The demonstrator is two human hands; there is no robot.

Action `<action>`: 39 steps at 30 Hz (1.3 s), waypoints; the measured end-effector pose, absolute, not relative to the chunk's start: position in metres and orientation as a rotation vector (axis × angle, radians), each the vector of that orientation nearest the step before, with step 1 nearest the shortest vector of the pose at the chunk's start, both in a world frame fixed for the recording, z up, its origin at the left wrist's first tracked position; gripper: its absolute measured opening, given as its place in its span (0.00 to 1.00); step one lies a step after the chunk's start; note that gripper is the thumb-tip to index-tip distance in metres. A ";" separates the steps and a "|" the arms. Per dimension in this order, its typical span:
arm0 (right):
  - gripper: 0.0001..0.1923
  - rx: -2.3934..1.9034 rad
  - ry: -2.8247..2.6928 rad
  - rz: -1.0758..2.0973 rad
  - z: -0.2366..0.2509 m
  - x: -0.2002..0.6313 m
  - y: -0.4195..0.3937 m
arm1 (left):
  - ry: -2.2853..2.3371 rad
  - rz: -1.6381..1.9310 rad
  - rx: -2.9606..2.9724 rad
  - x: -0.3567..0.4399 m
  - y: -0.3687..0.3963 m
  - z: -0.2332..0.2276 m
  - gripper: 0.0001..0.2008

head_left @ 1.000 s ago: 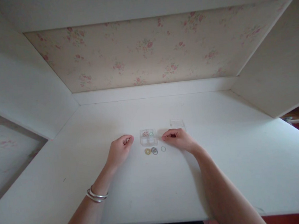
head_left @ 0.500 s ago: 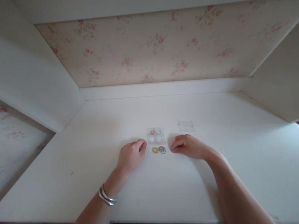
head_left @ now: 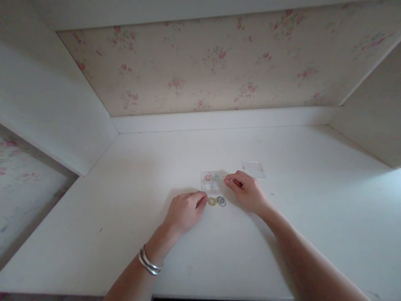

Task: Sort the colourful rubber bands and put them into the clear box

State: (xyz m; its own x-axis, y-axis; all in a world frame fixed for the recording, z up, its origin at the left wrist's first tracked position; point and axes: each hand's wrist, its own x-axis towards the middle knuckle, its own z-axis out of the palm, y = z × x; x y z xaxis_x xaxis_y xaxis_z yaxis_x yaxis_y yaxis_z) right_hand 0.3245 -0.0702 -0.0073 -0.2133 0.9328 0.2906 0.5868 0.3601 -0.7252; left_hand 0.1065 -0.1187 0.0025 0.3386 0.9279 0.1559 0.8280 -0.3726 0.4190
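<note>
A small clear plastic box [head_left: 210, 187] lies on the white desk between my hands. Reddish rings [head_left: 208, 178] and pale green ones [head_left: 216, 177] fill its far compartments. Just in front of the box are gold-coloured rings [head_left: 212, 201] and silver-grey rings [head_left: 221, 201], which look like washers. My left hand [head_left: 188, 211] rests closed at the box's near left corner, fingertips beside the gold rings; what it holds, if anything, is hidden. At the box's right side my right hand [head_left: 246, 191] is pinched, with something tiny and unclear at its fingertips.
Behind my right hand lies a clear flat lid [head_left: 253, 168]. The white desk [head_left: 203, 258] ends in a raised strip at the back, below floral wallpaper [head_left: 196, 66]. White panels [head_left: 66, 106] rise at both sides. A small dark sliver [head_left: 101, 230] lies at left.
My right hand has moved forward and slightly left, up to the box's right edge. My left hand has shifted a little right, closer to the gold rings. The view has moved slightly.
</note>
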 end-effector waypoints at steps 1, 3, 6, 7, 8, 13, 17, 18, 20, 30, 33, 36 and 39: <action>0.12 -1.319 -1.875 0.597 -0.010 0.319 -0.070 | 1.544 0.548 2.322 0.107 -0.119 0.002 0.14; 0.12 -1.312 -1.826 0.576 -0.013 0.311 -0.068 | 1.502 0.563 2.283 0.109 -0.119 0.000 0.14; 0.12 -1.323 -1.786 0.589 -0.016 0.307 -0.063 | 1.450 0.578 2.263 0.110 -0.118 0.000 0.14; 0.12 -1.333 -1.773 0.601 -0.017 0.307 -0.062 | 1.434 0.581 2.265 0.111 -0.118 0.001 0.14; 0.12 -1.341 -1.761 0.613 -0.018 0.308 -0.060 | 1.421 0.581 2.270 0.111 -0.118 0.001 0.14; 0.13 -1.364 -1.729 0.632 -0.019 0.308 -0.054 | 1.410 0.583 2.273 0.111 -0.118 0.001 0.15; 0.13 -1.374 -1.749 0.624 -0.018 0.305 -0.053 | 1.404 0.577 2.257 0.111 -0.118 0.000 0.15; 0.13 -1.374 -1.759 0.625 -0.018 0.305 -0.053 | 1.410 0.573 2.257 0.111 -0.118 0.000 0.15; 0.13 -1.368 -1.778 0.626 -0.018 0.305 -0.052 | 1.421 0.562 2.261 0.112 -0.118 0.000 0.15; 0.16 -1.370 -1.617 0.704 -0.018 0.316 -0.060 | 1.403 0.565 2.250 0.112 -0.118 0.003 0.15; 0.17 -1.403 -1.601 0.760 -0.019 0.317 -0.062 | 1.380 0.545 2.271 0.111 -0.118 0.002 0.13; 0.18 -1.430 -1.577 0.805 -0.019 0.316 -0.062 | 1.367 0.527 2.294 0.109 -0.118 -0.001 0.11; 0.18 -1.448 -1.571 0.817 -0.019 0.316 -0.062 | 1.368 0.517 2.317 0.109 -0.118 -0.004 0.11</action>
